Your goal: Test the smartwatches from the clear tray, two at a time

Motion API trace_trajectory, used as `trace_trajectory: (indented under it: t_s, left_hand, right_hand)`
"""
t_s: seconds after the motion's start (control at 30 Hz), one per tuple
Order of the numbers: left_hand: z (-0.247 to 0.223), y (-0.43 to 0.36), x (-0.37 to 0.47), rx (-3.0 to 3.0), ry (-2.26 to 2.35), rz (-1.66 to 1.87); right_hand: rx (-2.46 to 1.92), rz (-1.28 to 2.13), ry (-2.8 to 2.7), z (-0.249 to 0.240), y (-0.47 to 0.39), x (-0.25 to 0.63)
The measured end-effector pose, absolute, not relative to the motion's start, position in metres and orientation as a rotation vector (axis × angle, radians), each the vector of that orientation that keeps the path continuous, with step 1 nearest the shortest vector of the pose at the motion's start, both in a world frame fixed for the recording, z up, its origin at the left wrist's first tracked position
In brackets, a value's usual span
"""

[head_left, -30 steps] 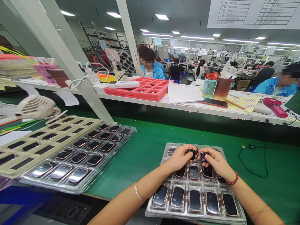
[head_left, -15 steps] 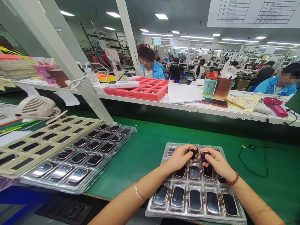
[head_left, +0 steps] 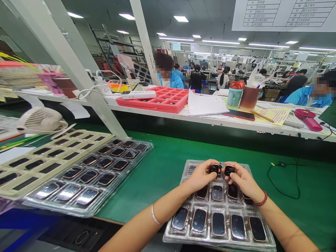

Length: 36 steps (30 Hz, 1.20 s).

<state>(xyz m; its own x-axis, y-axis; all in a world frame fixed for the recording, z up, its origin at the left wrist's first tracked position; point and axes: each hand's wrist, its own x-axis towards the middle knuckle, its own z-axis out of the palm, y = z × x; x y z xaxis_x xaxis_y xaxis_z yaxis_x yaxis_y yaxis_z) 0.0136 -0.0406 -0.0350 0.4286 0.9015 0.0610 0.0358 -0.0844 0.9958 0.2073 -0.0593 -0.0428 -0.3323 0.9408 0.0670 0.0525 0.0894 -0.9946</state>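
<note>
1. Green bench (head_left: 162, 168) carries a clear tray (head_left: 189, 239), both hands over its far part.
2. Left hand (head_left: 201, 177): fingers closed on 1 dark-faced watch (head_left: 214, 168), thumb at its lower edge.
3. Right hand (head_left: 243, 178): fingers likewise closed on a 2nd watch (head_left: 229, 170), level with the other and slightly apart.
4. Near row of tray: 5 watches (head_left: 218, 224), screens up, 1 per compartment.
5. At left: a loaded plastic tray (head_left: 115, 183), just beside a beige tray (head_left: 60, 160).
</note>
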Motion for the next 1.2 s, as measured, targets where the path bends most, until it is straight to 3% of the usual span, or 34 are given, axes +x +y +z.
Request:
trace_trajectory:
  t_s: [1.2]
  left_hand:
    - [-0.0367, -0.0404, 0.0132, 1.509, 0.839, 0.899]
  right_hand:
    - [-1.016, 1.377, -1.594, -0.0428, -0.0595, 0.2074]
